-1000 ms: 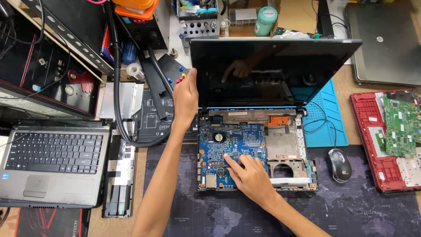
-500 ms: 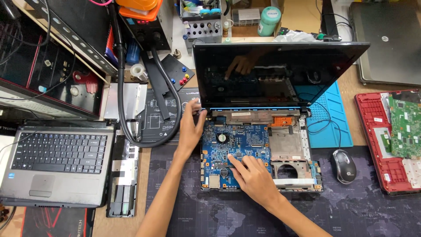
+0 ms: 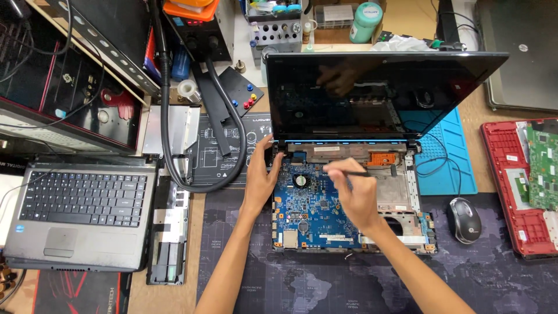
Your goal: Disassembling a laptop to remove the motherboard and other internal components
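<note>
An opened laptop [image 3: 418,229] lies in front of me with its keyboard deck removed, showing a blue motherboard [image 3: 308,215] and a small round fan. Its dark screen [image 3: 378,93] stands tilted up behind. My left hand [image 3: 260,174] rests against the left rear corner of the base, by the hinge, fingers spread on the edge. My right hand [image 3: 356,195] is over the board's middle, fingers pinched on a thin dark tool [image 3: 343,171], perhaps tweezers, whose tip points left toward the upper board.
A closed-up grey laptop [image 3: 81,212] sits at left beside a long dark part [image 3: 168,232]. A black hose [image 3: 168,116] loops from a station at the back. A blue mat [image 3: 447,157], a mouse [image 3: 464,220] and a red laptop shell [image 3: 517,186] lie at right.
My left hand came down from the screen's left edge to the base's rear left corner. My right hand moved up the board from its lower middle toward the hinge area.
</note>
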